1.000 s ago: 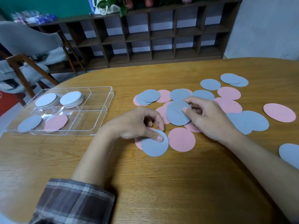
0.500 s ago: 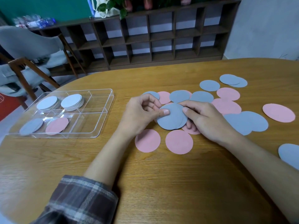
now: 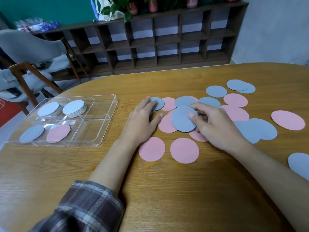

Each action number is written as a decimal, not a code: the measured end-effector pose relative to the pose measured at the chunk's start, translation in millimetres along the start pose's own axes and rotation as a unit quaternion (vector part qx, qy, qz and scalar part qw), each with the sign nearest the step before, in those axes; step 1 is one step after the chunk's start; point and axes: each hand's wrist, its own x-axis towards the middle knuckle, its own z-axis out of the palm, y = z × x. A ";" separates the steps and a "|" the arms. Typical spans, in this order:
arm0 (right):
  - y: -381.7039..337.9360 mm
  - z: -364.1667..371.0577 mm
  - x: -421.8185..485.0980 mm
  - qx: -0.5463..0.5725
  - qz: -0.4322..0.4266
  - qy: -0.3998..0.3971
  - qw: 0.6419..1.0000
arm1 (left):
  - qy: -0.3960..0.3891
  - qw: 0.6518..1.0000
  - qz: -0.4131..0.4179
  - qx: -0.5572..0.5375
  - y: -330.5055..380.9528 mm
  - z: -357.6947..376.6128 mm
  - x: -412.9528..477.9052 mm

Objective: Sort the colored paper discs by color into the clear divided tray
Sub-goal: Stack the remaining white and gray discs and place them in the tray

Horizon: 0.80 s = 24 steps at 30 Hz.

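On the bench, right grip pinches a blue disc, thumb on top, likely collecting blues for the tray; left grip, fingers straight, presses a second blue disc.

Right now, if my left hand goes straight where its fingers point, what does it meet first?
Your left hand would meet the blue disc under its fingertips; beyond, apparently only tabletop.

Soft indoor light, wide-angle edge warp
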 end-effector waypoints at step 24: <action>-0.1 -1.5 2.2 -0.027 0.038 0.054 0.997 | 0.174 0.963 0.081 -0.190 30.3 -16.6 -21.4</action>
